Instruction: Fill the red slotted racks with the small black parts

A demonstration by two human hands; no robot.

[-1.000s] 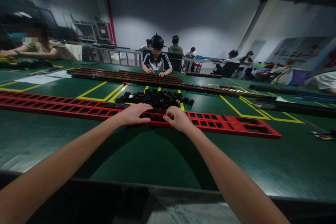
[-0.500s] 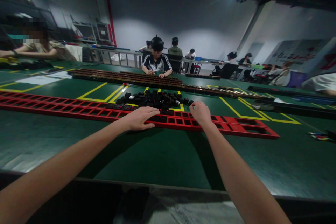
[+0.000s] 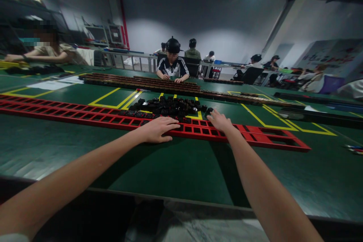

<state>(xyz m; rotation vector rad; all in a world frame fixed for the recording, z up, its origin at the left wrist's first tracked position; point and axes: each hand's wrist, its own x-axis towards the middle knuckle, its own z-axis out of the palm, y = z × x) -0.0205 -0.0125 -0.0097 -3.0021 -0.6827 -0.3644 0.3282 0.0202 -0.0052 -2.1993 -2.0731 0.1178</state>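
A long red ladder-like frame (image 3: 272, 136) lies across the green table in front of me, with black square pieces (image 3: 138, 114) seated in some of its openings. My left hand (image 3: 160, 128) lies over the near side of the frame, palm down, fingers stretched out and holding nothing I can see. Beyond the frame is a heap of small black blocks (image 3: 172, 106). At the heap's right end, my right hand (image 3: 220, 121) has its fingertips closed on one small black block (image 3: 210, 110). The thumb is partly hidden.
Long dark brown strips (image 3: 141, 82) lie behind the heap. White paper sheets (image 3: 53, 84) are at the left, a black bar (image 3: 317, 116) at the right. Yellow tape lines (image 3: 255, 116) mark the table. A person (image 3: 172, 66) sits opposite; others work farther off.
The view has shifted slightly, so the scene sits a little farther right. My right fingers have opened out a little at the black block. My left hand stays over the frame.
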